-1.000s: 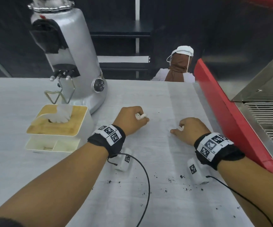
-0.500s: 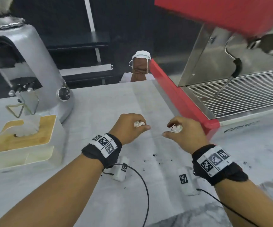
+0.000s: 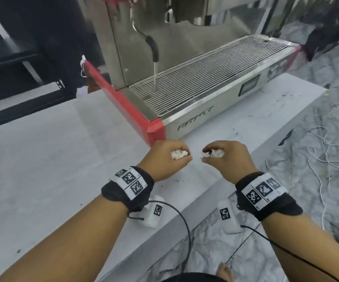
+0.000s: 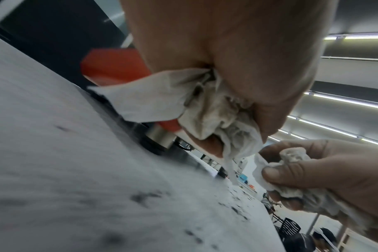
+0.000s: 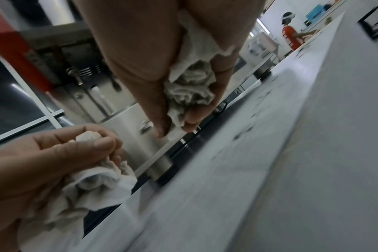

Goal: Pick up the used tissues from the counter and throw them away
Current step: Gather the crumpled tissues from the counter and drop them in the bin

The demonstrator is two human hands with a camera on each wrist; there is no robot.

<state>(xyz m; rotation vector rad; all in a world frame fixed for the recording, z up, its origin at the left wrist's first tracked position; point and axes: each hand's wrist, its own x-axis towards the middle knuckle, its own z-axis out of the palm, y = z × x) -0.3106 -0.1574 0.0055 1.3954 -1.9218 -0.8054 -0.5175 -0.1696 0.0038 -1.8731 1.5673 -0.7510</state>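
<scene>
White and lightly streaked, the table (image 3: 48, 159) fills the lower left of our head view, with dark specks scattered over it near our wrists. On its far side stands an espresso machine (image 3: 195, 92), steel-bodied with a red side panel, a wire drip grille along its front and a steam wand hanging over that grille. Beyond the table's right edge we see a marbled floor (image 3: 317, 159) with a loose white cable (image 3: 325, 143) lying on it.

Both our forearms reach in from below, each wearing a black wrist strap with printed square markers. Our left hand (image 3: 164, 159) hovers over the table just before the machine's red corner, its fingers (image 5: 71, 145) curled around a crumpled white tissue (image 3: 179, 154); from the left wrist view a flap of that tissue (image 4: 162, 100) sticks out sideways and a thin strand trails down toward the table. Our right hand (image 3: 227, 157) is just beside the left one, apart from it, near the table's edge. Its fingers (image 4: 291, 173) grip a second crumpled tissue (image 3: 216, 153), which bulges out between thumb and fingertips in the right wrist view (image 5: 190, 90). Neither tissue touches the table as far as we can tell.
</scene>
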